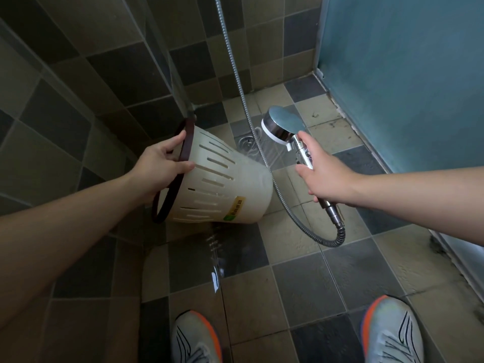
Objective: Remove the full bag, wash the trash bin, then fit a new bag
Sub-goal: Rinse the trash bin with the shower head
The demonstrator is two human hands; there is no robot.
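Rinsing the slotted trash bin (222, 184), we hold it tipped on its side above the shower floor (301, 279), base pointing away from us toward the floor drain (247, 142). Our left hand (159, 166) grips the dark rim ring (180, 163), thumb on the outer wall, fingers hooked over the edge inside. Our right hand (324, 176) wraps the chrome handle of the handheld shower head (281, 125), whose face points down and left at the bin's base, just beyond that grip. No bag is in the bin, so we judge the washing is under way. To do it well we should turn the bin by the rim so the spray reaches every slot and the inside, keeping the mouth lower than the base to drain. The metal hose (309, 231) loops below the right grip. Wet tiles shine between the bin and our sneakers (196, 339); footing looks slippery, and a teal wall (406, 74) closes the right side
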